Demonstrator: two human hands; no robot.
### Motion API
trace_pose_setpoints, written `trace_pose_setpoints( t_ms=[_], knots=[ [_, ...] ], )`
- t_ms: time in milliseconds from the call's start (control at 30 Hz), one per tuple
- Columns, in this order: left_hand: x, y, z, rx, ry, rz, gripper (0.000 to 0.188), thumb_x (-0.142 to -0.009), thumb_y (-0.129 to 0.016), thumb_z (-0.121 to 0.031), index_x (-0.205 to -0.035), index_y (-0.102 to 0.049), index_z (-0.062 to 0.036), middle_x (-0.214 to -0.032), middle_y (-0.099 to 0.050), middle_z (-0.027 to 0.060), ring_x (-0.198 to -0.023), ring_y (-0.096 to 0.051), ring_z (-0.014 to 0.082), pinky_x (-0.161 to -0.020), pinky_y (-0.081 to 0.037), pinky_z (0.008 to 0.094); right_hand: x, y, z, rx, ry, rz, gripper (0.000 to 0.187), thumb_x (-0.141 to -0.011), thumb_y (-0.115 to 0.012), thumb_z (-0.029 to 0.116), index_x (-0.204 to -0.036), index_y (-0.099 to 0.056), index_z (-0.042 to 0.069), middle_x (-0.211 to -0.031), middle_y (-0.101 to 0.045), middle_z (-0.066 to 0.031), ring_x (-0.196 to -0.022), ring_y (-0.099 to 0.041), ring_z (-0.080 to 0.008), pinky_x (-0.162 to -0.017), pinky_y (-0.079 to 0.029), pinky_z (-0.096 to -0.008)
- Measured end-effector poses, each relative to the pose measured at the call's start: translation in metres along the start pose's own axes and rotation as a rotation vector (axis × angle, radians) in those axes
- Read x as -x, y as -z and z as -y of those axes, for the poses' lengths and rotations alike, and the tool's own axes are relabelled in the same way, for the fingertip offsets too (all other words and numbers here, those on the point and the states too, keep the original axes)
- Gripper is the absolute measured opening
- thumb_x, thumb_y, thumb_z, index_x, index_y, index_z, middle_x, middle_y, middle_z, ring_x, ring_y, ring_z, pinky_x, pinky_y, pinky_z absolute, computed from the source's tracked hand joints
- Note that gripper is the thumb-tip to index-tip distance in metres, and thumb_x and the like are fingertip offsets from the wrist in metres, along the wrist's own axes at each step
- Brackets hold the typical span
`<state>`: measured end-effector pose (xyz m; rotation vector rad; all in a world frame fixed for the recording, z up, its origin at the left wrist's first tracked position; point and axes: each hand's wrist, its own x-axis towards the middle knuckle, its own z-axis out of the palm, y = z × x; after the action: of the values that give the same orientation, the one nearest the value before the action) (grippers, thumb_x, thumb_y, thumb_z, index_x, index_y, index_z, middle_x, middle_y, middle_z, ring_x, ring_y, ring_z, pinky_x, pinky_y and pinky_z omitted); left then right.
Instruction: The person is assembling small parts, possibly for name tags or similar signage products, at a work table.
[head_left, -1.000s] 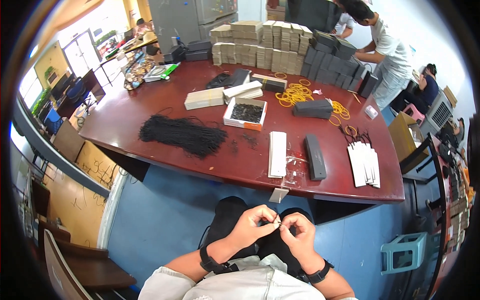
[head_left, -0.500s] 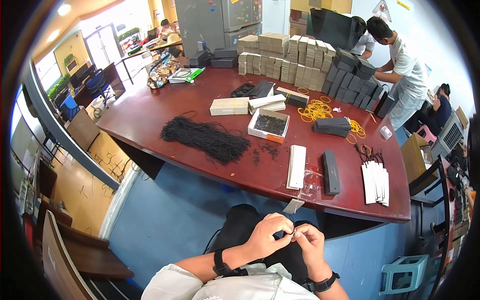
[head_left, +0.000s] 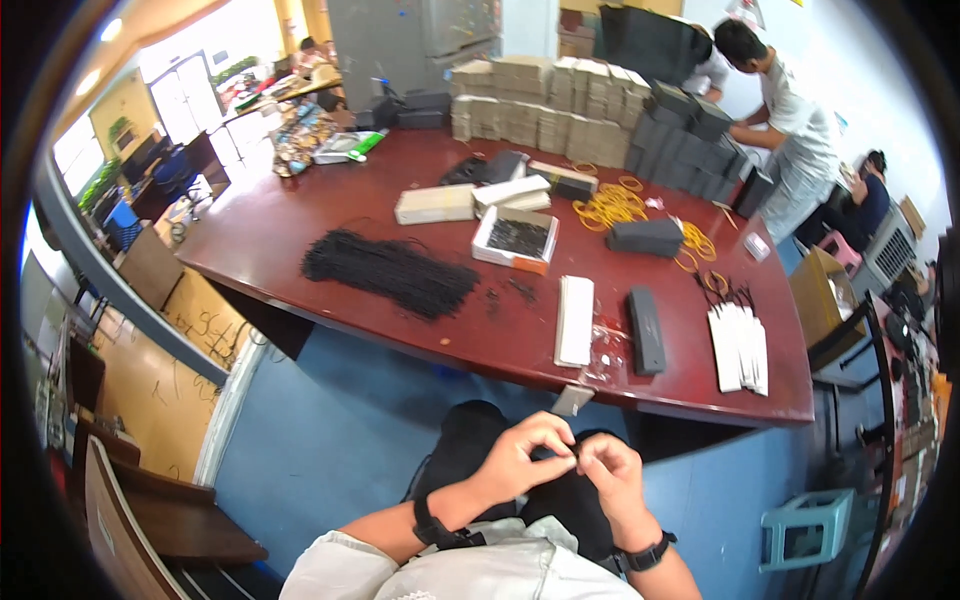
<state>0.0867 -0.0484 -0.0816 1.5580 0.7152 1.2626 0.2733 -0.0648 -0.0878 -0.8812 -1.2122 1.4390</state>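
Over my lap, my left hand (head_left: 525, 455) and my right hand (head_left: 613, 478) meet with thumbs and forefingers pinched together. Between the fingertips is a short dark bit of black cord (head_left: 574, 451), mostly hidden by the fingers. Just beyond them, by the table's front edge, hangs a small pale card tag (head_left: 573, 401). On the table in front lie a stack of white card strips (head_left: 574, 322) and a long dark grey box (head_left: 646, 330). To the right, white tags with black cords (head_left: 738, 347) lie fanned out.
A bundle of black cords (head_left: 388, 272) and a small open box of black bits (head_left: 515, 240) lie on the red table (head_left: 240, 235). Yellow rubber bands (head_left: 610, 205) are behind. Stacked pale boxes (head_left: 520, 105) and dark boxes (head_left: 680, 150) line the back. A person (head_left: 790, 120) stands far right.
The view has shifted slightly, so the table sits a little further left and higher. My fingertips have drawn slightly apart but stay pinched; the tag still hangs beyond them.
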Motion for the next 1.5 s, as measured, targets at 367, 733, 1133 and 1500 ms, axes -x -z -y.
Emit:
trace_pose_setpoints(
  t_ms=[367, 733, 1133, 1500],
  knots=[
    [0.001, 0.018, 0.005, 0.717, 0.554, 0.040, 0.010, -0.095, -0.060, -0.007, -0.104, -0.058, -0.0069, -0.104, -0.067, 0.0103, -0.092, -0.063, 0.0138, -0.085, -0.050, 0.0266, 0.002, 0.024, -0.003, -0.002, -0.023, 0.032, 0.003, -0.090, -0.065, 0.005, -0.091, -0.062, 0.002, -0.087, -0.061, 0.0003, -0.078, -0.055, -0.0068, -0.072, -0.045, -0.0221],
    [0.008, 0.009, 0.015, 0.645, 0.715, 0.160, 0.015, -0.100, -0.056, -0.020, -0.105, -0.058, -0.0057, -0.091, -0.061, 0.0012, -0.082, -0.058, 0.0080, -0.076, -0.047, 0.0216, 0.008, 0.026, -0.001, 0.031, -0.022, 0.046, 0.005, -0.090, -0.066, 0.006, -0.088, -0.063, 0.001, -0.088, -0.061, -0.0028, -0.079, -0.056, -0.0098, -0.072, -0.046, -0.0246],
    [0.008, 0.017, 0.018, 0.720, 0.632, 0.078, 0.037, -0.106, -0.040, -0.028, -0.105, -0.061, 0.0021, -0.100, -0.067, 0.0118, -0.090, -0.065, 0.0172, -0.083, -0.052, 0.0292, 0.009, 0.030, -0.003, -0.071, -0.058, 0.039, 0.009, -0.089, -0.067, 0.009, -0.086, -0.062, 0.002, -0.089, -0.062, -0.0070, -0.078, -0.057, -0.0124, -0.072, -0.047, -0.0262],
    [-0.002, 0.011, -0.001, 0.079, 0.442, 0.063, 0.037, -0.104, -0.043, -0.025, -0.100, -0.069, 0.0004, -0.091, -0.070, 0.0065, -0.078, -0.062, 0.0113, -0.073, -0.049, 0.0258, 0.021, 0.034, -0.015, -0.001, -0.035, 0.150, 0.008, -0.090, -0.066, 0.008, -0.088, -0.063, 0.001, -0.090, -0.062, -0.0037, -0.082, -0.057, -0.0100, -0.074, -0.046, -0.0250]
  ],
)
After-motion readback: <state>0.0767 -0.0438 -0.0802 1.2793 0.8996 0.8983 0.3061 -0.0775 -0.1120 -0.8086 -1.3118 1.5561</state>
